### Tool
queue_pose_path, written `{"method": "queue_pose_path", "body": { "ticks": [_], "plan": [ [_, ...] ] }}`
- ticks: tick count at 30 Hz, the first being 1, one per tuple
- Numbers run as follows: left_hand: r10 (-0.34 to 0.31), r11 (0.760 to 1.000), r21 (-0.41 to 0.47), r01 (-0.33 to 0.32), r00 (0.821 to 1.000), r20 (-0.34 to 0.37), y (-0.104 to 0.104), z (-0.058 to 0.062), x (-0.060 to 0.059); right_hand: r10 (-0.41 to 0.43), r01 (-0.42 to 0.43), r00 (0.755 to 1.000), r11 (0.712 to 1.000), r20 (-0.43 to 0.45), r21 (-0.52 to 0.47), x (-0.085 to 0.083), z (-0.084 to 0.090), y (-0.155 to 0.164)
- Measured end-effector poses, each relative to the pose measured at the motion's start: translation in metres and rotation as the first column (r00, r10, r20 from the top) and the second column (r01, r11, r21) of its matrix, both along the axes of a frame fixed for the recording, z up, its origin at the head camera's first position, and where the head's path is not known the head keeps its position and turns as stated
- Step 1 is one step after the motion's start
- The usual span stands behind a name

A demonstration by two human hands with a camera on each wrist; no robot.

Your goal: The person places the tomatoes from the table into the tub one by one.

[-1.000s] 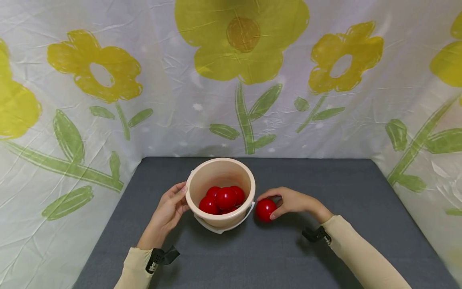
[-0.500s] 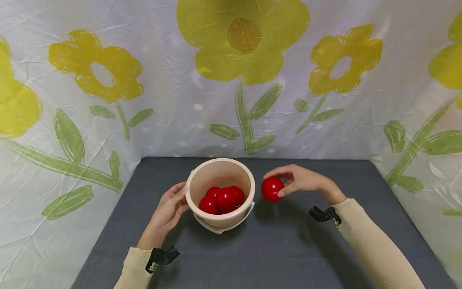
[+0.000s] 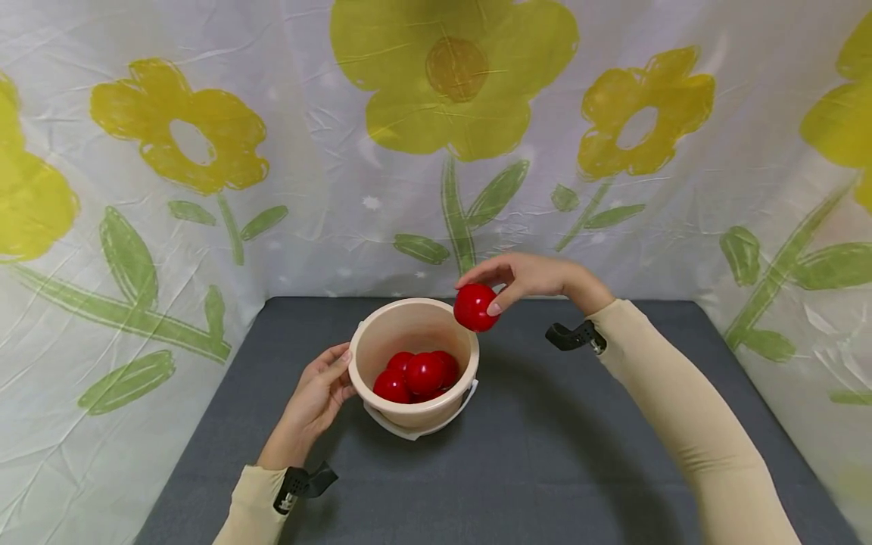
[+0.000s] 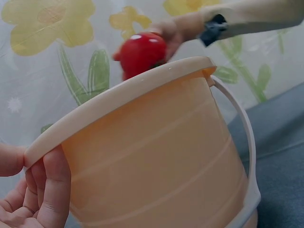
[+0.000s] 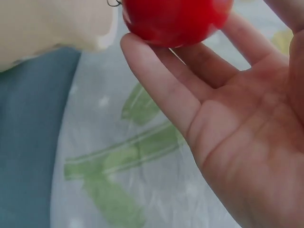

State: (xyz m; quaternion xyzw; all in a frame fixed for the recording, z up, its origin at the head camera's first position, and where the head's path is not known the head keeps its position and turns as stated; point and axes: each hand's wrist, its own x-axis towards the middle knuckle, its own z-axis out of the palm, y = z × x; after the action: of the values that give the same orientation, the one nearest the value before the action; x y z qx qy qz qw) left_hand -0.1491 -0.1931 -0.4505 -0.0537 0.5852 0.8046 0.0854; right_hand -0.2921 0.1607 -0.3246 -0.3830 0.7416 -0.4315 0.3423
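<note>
A cream plastic bucket (image 3: 415,412) with a white handle (image 3: 407,434) stands on the dark table, several shiny red balls (image 3: 424,374) lying inside it. At its left side my left hand (image 3: 319,397) pinches the rim, thumb on the outer edge and fingers under the lip, as the left wrist view shows. My right hand (image 3: 534,278) holds another red ball (image 3: 476,307) between thumb and fingertips, raised at the bucket's back right rim. In the right wrist view this ball (image 5: 175,19) sits against the fingertips, its top cut off by the frame.
Dark grey cloth (image 3: 545,469) covers the table. Behind and on both sides hangs a pale curtain (image 3: 327,189) printed with yellow flowers. A black strap (image 3: 575,336) sits on the right wrist, and another strap (image 3: 306,484) on the left.
My right hand has lifted the red ball from the table beside the bucket, then carried it up and left to the rim. The left hand and bucket have stayed put.
</note>
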Motion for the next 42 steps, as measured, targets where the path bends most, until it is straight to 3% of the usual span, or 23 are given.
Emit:
{"method": "queue_pose_path", "body": {
  "ticks": [6, 18, 26, 35, 42],
  "plan": [
    [0.008, 1.000, 0.002, -0.008, 1.000, -0.002, -0.003, 0.000, 0.000, 0.078, -0.080, 0.996, 0.996, 0.045, 0.049, -0.019, 0.012, -0.046],
    [0.002, 1.000, 0.030, -0.002, 1.000, -0.014, -0.003, 0.000, 0.002, 0.158, -0.178, 0.976, 0.974, 0.148, 0.140, -0.035, 0.007, -0.110],
    [-0.013, 1.000, 0.028, 0.013, 1.000, -0.019, -0.002, -0.001, 0.003, 0.168, -0.189, 0.954, 0.980, 0.247, 0.062, -0.034, -0.003, -0.122],
    [-0.023, 0.999, 0.037, 0.024, 0.999, -0.033, -0.001, 0.001, 0.005, 0.207, -0.227, 0.949, 0.972, 0.236, 0.062, -0.028, -0.014, -0.130],
    [-0.032, 0.999, 0.015, 0.033, 0.999, -0.033, -0.001, 0.001, 0.006, 0.220, -0.232, 0.960, 0.972, 0.172, 0.049, -0.025, -0.017, -0.125]
  ]
}}
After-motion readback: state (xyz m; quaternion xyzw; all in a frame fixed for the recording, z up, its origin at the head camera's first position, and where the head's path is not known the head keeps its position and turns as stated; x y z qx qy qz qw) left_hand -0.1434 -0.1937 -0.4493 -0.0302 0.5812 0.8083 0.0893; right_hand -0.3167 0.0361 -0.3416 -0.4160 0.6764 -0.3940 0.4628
